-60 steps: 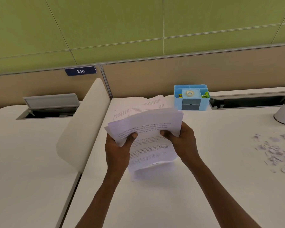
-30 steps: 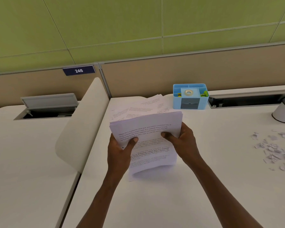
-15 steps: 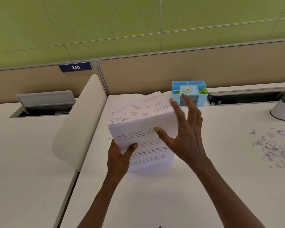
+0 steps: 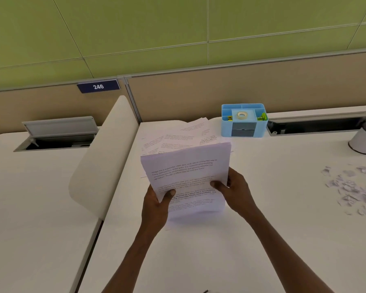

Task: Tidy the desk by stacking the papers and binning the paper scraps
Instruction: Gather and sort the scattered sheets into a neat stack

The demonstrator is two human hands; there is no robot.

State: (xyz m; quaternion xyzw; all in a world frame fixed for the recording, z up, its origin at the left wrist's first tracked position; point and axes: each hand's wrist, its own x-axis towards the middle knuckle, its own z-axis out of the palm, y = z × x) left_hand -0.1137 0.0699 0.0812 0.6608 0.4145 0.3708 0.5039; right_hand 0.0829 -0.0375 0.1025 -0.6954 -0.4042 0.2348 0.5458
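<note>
The sheaf (image 4: 188, 180) stands nearly upright on the desk (image 4: 262, 240), its lower edge on or just above the top, and both hands clamp it by the sides. The left hand (image 4: 155, 208) pinches the left edge with the thumb laid over the printed face; the right hand (image 4: 236, 192) does the same on the right edge, thumb in front and fingers curled behind.

Half a second ago the right hand was lifted off the sheaf with its fingers spread, reaching toward the loose sheets (image 4: 178, 138) behind; now it is back on the edge. It seems no new sheet came with it, though that is hard to tell. The sheaf's top edge also looks more even than it did two seconds ago. So this reads as squaring the bundle, likely by tapping it on the desk.

The loose sheets lie fanned just behind the sheaf, so stacking is only part done. Behind and to the right of the sheaf sits a blue organiser (image 4: 244, 120). Well to the right of the sheaf the scraps (image 4: 351, 187) are strewn, untouched, with the small white bin (image 4: 362, 142) beyond them at the frame edge.
</note>
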